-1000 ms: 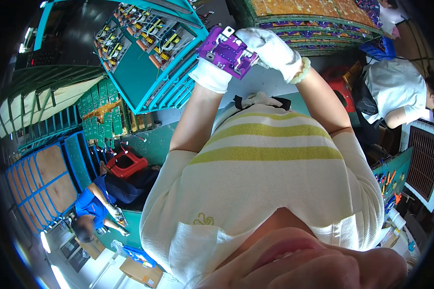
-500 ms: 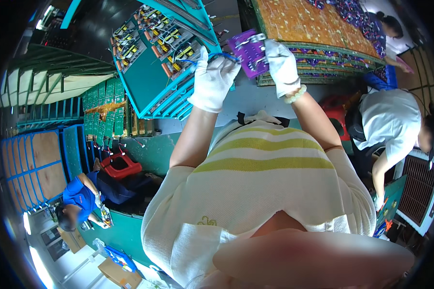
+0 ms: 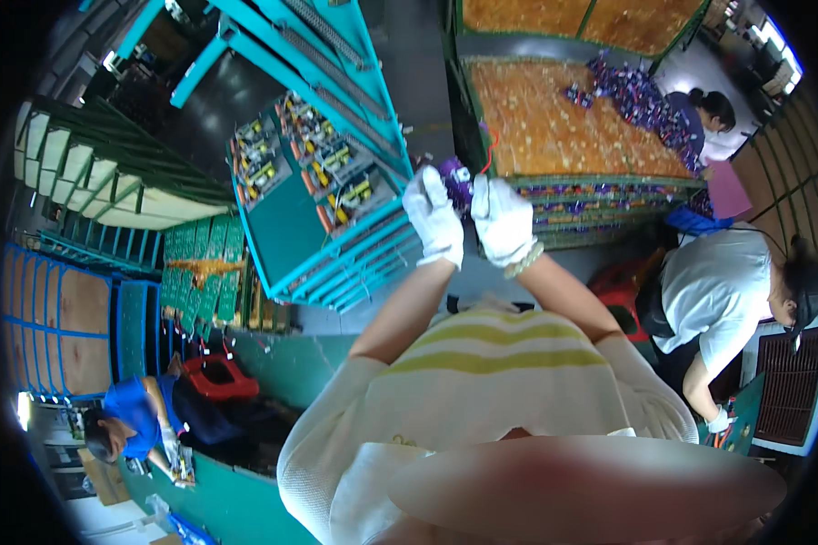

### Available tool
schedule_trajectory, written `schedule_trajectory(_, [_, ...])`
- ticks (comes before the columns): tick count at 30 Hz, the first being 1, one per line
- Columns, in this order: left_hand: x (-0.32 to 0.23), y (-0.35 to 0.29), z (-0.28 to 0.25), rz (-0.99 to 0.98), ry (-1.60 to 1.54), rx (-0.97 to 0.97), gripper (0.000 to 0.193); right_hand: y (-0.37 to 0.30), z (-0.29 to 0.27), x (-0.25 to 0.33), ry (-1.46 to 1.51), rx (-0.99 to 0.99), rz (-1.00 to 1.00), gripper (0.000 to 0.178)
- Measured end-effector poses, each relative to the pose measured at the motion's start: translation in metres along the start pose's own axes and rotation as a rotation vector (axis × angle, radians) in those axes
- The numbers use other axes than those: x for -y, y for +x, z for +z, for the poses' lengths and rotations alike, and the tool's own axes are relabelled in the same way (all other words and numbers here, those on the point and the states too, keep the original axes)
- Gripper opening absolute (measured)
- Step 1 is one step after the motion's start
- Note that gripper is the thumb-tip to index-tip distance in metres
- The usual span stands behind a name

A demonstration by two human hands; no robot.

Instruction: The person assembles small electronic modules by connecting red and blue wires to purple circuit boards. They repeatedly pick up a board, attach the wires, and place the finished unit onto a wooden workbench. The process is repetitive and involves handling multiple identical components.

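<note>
A purple circuit board (image 3: pixel 457 186) with components on it is held up between my two white-gloved hands, tilted so that only part of its face shows. The fingers of my left hand (image 3: pixel 434 221) close on its left side. On its right side, my right hand (image 3: pixel 503 221) pinches the edge, and the fingers hide part of the board. A red wire (image 3: pixel 494 141) curves upward beside my right fingertips; where it is attached cannot be made out.
Left of my hands stands a turquoise rack (image 3: pixel 336 252) with boards carrying yellow and orange components (image 3: pixel 327 163). Right and ahead are stacked orange-brown trays (image 3: pixel 554 118) with a heap of purple boards (image 3: pixel 641 100). Co-workers sit at both sides; red stools (image 3: pixel 216 378) stand nearby.
Both hands have come closer together and lower in the view. The purple board has been turned, showing a narrower, component-covered side. A red wire now shows by my right hand.
</note>
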State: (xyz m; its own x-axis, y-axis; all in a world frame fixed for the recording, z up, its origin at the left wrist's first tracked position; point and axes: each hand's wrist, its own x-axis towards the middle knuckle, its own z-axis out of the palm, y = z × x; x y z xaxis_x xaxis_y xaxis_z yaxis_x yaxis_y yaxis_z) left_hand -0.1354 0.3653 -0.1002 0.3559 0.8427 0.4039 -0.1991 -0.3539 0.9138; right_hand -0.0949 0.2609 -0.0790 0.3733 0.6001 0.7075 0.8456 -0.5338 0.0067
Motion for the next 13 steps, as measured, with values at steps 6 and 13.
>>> schedule_trajectory(6, [-0.019,0.001,0.005,-0.323,0.114,0.195,0.053,-0.003,0.01,-0.018,0.097,-0.097,0.034,0.028])
schedule_trajectory(13, [-0.035,-0.004,-0.001,-0.527,-0.322,0.245,0.049,0.019,0.003,-0.029,0.297,-0.088,0.098,0.038])
